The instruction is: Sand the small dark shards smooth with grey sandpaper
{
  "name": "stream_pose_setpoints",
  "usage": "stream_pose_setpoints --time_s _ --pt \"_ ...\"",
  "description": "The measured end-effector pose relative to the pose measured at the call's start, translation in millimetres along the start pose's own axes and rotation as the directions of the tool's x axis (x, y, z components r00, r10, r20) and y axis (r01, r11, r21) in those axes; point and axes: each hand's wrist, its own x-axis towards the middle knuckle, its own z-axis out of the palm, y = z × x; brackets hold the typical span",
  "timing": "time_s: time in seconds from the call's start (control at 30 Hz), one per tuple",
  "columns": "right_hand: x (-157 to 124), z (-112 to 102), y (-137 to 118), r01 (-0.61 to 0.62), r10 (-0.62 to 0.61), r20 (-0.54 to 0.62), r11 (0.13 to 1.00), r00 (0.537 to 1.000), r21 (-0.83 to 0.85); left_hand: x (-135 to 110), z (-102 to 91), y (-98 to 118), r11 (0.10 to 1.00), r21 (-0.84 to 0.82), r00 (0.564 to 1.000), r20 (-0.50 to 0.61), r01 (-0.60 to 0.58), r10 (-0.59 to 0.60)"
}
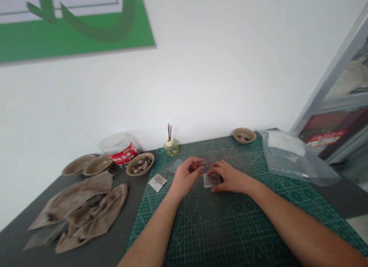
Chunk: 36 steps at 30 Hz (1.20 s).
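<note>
My left hand (186, 175) is closed in a pinch, with a small brownish piece (202, 165) like a pebble at its fingertips. Close on its right, my right hand (227, 177) rests low over the mat, thumb and fingers apart around a small grey-and-white square sheet (208, 181). Its fingers cover part of that sheet. Behind both hands lies a clear plastic piece (209, 159), too faint to make out fully. Left of my left hand are a grey square sheet (174, 166) and a white sheet with a brownish smudge (158, 182).
A green cutting mat (184, 236) covers much of the dark table. Left are a bowl of pebbles (140, 165), a tub (119, 147), other bowls (77, 164) and crumpled brown cloths (94, 217). Behind stand a reed diffuser (171, 147) and another bowl (244, 136); right, a plastic bag (299, 167).
</note>
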Motion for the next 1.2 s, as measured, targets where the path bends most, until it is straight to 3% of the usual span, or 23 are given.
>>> stream_pose_setpoints --time_s 0.13,0.27,0.47,0.7,0.9,1.0,1.13,1.2 --pt "1 4 0 -0.057 0.057 0.006 0.998 0.998 0.001 0 1.5 -3 0.994 -0.101 0.999 -0.029 -0.038 0.036" --pt "3 3 -2 -0.118 0.13 -0.065 0.981 0.989 0.156 2 1.5 -6 0.994 -0.1 0.997 -0.073 -0.046 0.039" --pt "1 -6 -12 0.011 0.053 -0.183 0.943 0.982 0.334 3 0.8 -6 0.992 -0.127 0.994 -0.112 -0.011 -0.004" --pt "1 -3 -15 0.022 0.009 -0.144 0.978 0.99 0.207 4 4.5 -6 0.984 -0.178 0.998 -0.062 0.021 -0.033" --pt "0 -4 -14 -0.018 0.03 -0.093 0.992 0.995 0.127 2 -1.1 5 1.0 0.021 0.98 -0.2 -0.014 0.018" --pt "0 -4 -14 -0.034 0.048 -0.128 0.993 0.991 0.114 2 -1.9 6 0.993 -0.112 0.987 -0.155 0.023 -0.041" --pt "0 -1 -13 -0.009 0.011 -0.017 0.995 1.0 0.102 2 1.7 2 0.959 -0.274 0.993 -0.067 0.074 -0.096" --pt "0 -1 -12 -0.051 0.06 -0.048 0.984 0.997 0.169 1 3.6 1 0.944 -0.318 0.995 -0.028 0.086 -0.1"
